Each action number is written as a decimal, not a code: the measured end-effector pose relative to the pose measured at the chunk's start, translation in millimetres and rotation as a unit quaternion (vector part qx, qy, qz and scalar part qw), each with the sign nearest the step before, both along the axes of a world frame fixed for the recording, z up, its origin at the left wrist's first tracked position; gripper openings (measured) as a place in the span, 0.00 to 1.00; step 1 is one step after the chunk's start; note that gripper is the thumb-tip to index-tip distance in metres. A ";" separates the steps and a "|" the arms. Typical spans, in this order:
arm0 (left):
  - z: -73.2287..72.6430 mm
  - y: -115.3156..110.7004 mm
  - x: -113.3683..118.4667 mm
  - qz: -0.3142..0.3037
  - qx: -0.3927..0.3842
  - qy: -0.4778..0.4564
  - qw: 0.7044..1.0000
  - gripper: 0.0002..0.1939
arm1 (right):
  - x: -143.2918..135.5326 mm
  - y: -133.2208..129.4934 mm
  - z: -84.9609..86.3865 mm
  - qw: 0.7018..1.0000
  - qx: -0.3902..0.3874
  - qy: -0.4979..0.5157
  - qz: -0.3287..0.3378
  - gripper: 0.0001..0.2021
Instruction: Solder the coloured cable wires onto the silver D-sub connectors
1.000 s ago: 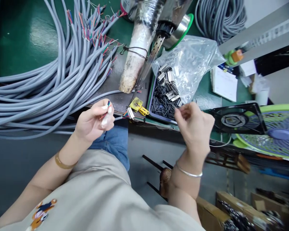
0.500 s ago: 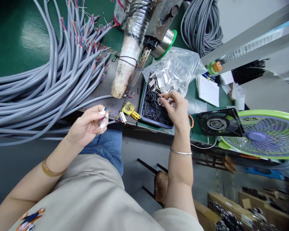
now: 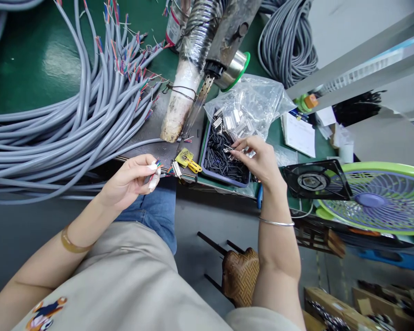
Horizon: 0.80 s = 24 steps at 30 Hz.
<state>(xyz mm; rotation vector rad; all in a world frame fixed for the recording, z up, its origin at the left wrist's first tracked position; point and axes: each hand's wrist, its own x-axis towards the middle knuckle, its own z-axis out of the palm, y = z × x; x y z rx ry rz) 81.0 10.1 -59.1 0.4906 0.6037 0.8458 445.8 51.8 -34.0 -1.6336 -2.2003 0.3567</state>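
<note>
My left hand (image 3: 134, 179) is closed, with white coverings on its fingertips, around the coloured wires (image 3: 158, 164) at a cable end. Just right of it, a silver multi-pin connector (image 3: 175, 169) with wires attached lies at the bench edge. My right hand (image 3: 257, 156) is pinched on a thin silvery piece (image 3: 228, 147), too small to name surely. That hand is over a purple-rimmed tray (image 3: 224, 179) full of short black tubes (image 3: 215, 154). Silver connectors (image 3: 218, 118) lie in the tray's far part, beside a clear plastic bag (image 3: 267, 92) holding more.
Grey cables (image 3: 89, 124) with stripped ends spread over the left bench. A foil-wrapped duct (image 3: 184, 87) and a soldering iron (image 3: 203, 92) hang over the middle. Yellow snips (image 3: 193, 164), a solder spool (image 3: 231, 73), a small black fan (image 3: 313, 180) and a green-rimmed fan (image 3: 369, 197) are around.
My right hand has shifted slightly right and nearer over the tray, with its forearm swung right. My left hand has moved a little right, still holding the wires. The view has shifted slightly.
</note>
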 end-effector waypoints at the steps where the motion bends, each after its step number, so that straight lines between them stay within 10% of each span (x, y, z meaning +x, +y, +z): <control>1: -0.1 -0.2 0.4 0.000 -0.001 0.002 1.000 0.09 | -0.8 -0.7 -0.8 1.000 0.011 0.001 0.004 0.10; 13: 12.7 -5.2 14.3 0.018 0.042 0.099 0.994 0.10 | -58.6 -63.6 22.7 0.951 0.195 0.160 -0.180 0.11; 24: 4.7 -6.9 24.3 0.082 0.123 0.123 0.981 0.12 | -137.7 -102.6 0.1 0.935 0.114 0.271 -0.197 0.05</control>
